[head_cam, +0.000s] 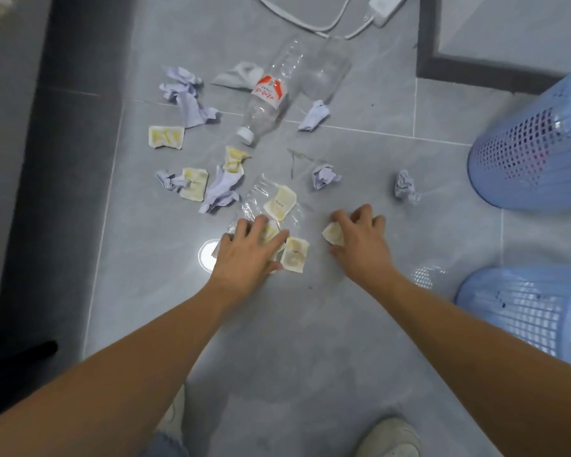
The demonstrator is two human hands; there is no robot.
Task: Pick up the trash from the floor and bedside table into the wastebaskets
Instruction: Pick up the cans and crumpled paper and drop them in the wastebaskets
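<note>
Reaching low at six o'clock, the left hand (pixel 249 247) presses spread fingers on a flat yellow-and-white wrapper (pixel 270 233) over a clear crinkled plastic film (pixel 259 196), gripping nothing yet; that film could slide and scatter neighbouring wrappers. At its three o'clock, the right hand (pixel 360 240) pinches a small yellow wrapper (pixel 333 234), which might slip from so shallow a hold. Glossy grey floor tiles (pixel 360 324) carry crumpled papers toward twelve; two blue mesh wastebaskets (pixel 538 146) stand at three o'clock.
</note>
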